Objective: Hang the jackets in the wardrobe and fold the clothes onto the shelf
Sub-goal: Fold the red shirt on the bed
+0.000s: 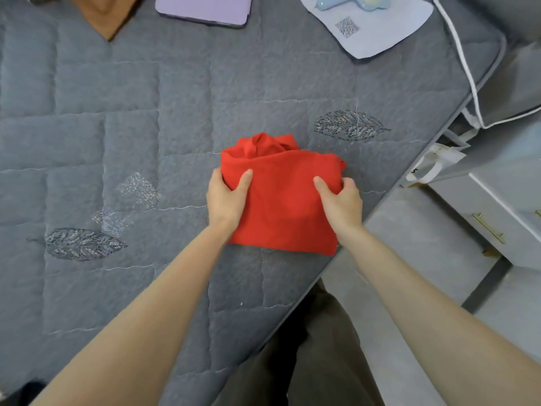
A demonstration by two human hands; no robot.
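- Folding looks nearly done: red garment lies as a small packet on the grey quilted bed, near its right edge, far end bunched.
- To finish well, I would keep both sides pinched evenly and lift level, so layers do not slip apart.
- Left hand grips the packet's left edge, thumb on top.
- Right hand grips the right edge likewise.

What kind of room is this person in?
Probably a bedroom: a folded red garment rests on a grey quilted mattress, and grey drawers with brass handles stand right beside it.
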